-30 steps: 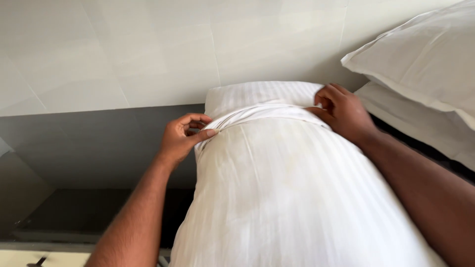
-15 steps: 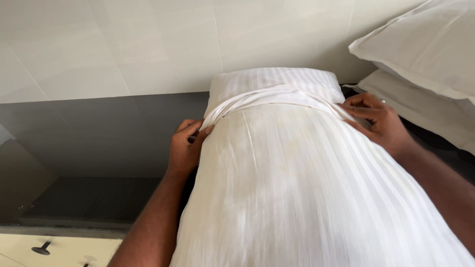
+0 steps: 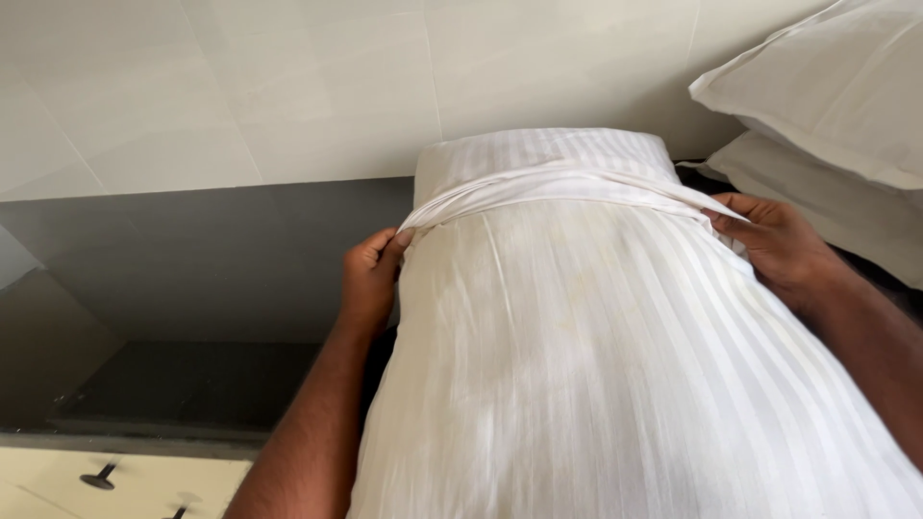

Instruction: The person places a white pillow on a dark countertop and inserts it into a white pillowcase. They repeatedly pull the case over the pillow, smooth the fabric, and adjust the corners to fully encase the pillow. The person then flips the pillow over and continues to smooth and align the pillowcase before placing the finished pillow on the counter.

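left hand (image 3: 370, 279) pinching pillowcase (image 3: 615, 384) hem | right hand (image 3: 779, 245) gripping hem, probably | risk: uneven pull bunches pillow (image 3: 538, 152) inside

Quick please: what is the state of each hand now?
Left hand: closed, pinching the pillowcase edge.
Right hand: closed, gripping the pillowcase edge on the other side.

Pillow (image 3: 615, 365) lies between both hands: left hand (image 3: 370, 279) fingers at the pillowcase (image 3: 538, 187) edge on its left side, right hand (image 3: 774, 245) on its right. Stacked pillows (image 3: 827, 106) sit beyond the right fingers.
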